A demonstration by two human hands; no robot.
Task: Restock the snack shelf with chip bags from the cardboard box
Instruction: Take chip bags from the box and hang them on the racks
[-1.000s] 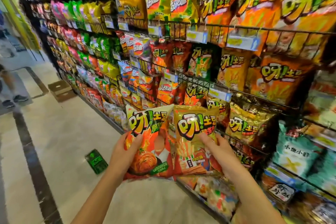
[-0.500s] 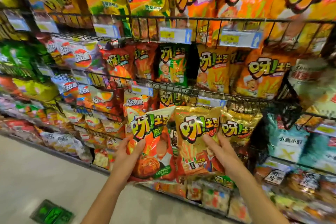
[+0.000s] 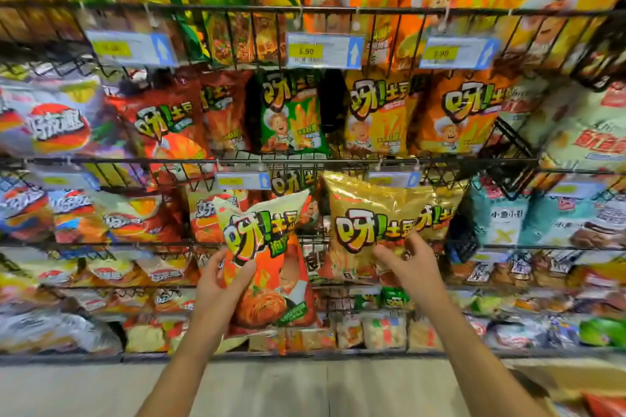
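Observation:
My left hand (image 3: 220, 284) grips an orange-red chip bag (image 3: 271, 267) by its left edge and holds it upright in front of the snack shelf (image 3: 305, 162). My right hand (image 3: 411, 264) holds a gold chip bag (image 3: 376, 213) from below, raised against the wire rack beside another gold bag of the same kind (image 3: 440, 210). The two held bags are apart, side by side. At the bottom right corner a cardboard box (image 3: 576, 382) shows only its flap and edge.
Wire racks packed with snack bags fill the view, with price tags (image 3: 323, 51) clipped to the rails. Teal bags (image 3: 504, 217) sit to the right of the gold ones. Pale floor (image 3: 101, 389) runs along the bottom.
The view has turned to face the shelf and come closer. My right hand has lifted the gold bag up and right toward the rack, away from the orange-red bag.

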